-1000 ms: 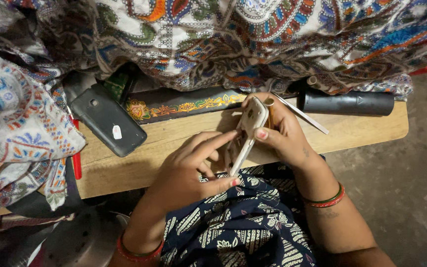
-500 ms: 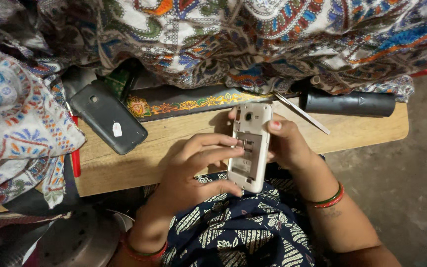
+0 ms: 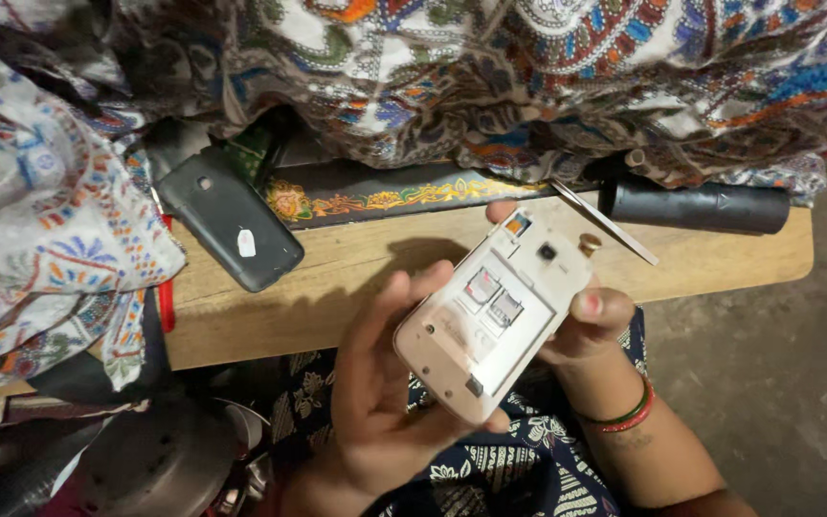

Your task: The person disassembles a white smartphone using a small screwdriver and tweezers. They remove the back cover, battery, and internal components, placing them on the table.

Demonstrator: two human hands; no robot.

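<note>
A white mobile phone (image 3: 496,314) with its back cover off is held over my lap, its open battery bay and card slots facing up. My left hand (image 3: 380,402) cradles its lower end from beneath. My right hand (image 3: 588,321) grips the upper right edge, thumb on the side. Both hands hold the phone just in front of the wooden board (image 3: 356,278).
A dark grey phone back cover (image 3: 230,222) lies on the board's left part. A black cylinder (image 3: 696,207) and a thin metal strip (image 3: 605,222) lie at the right. Patterned cloth (image 3: 490,77) is heaped behind and at the left. A small brass piece (image 3: 589,243) sits by the phone.
The phone has turned from edge-on to flat, its open back now facing up, and it has dropped lower and to the right. My left hand has shifted under it.
</note>
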